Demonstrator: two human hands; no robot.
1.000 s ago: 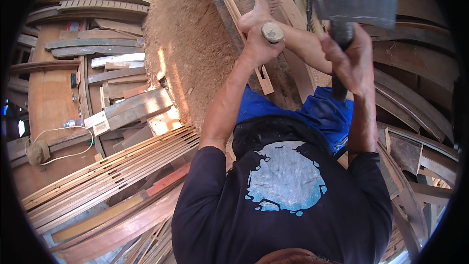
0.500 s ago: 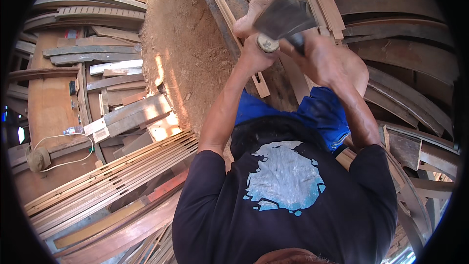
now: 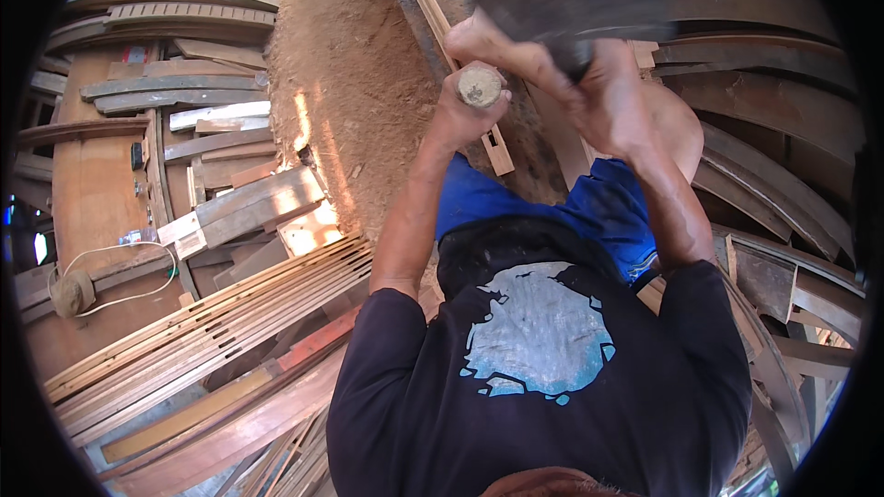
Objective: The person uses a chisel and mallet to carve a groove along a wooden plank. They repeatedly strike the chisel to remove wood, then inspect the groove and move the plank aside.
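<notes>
My left hand (image 3: 460, 115) is closed around the upright handle of a chisel (image 3: 480, 86). Only the round, worn end of that handle shows; its blade is hidden beneath. Below this hand lies a narrow pale wooden strip (image 3: 502, 162) with a small slot cut through near its end. Raised to the right, my right hand (image 3: 615, 97) grips a mallet with a big dark blocky head (image 3: 575, 0), smeared by motion and held above and apart from the chisel. My bare foot (image 3: 497, 44) rests on the wood between the hands.
Stacked curved boards (image 3: 755, 64) line the right side. On the left stand piles of planks (image 3: 175, 92) and a bundle of long slotted strips (image 3: 212, 322). A cord-tied roundish lump (image 3: 72, 294) sits at far left. Sawdust-coloured ground (image 3: 350, 83) runs between.
The mallet has lifted up and away from the chisel, to the right, along with my right hand. My left hand with the chisel has shifted slightly left.
</notes>
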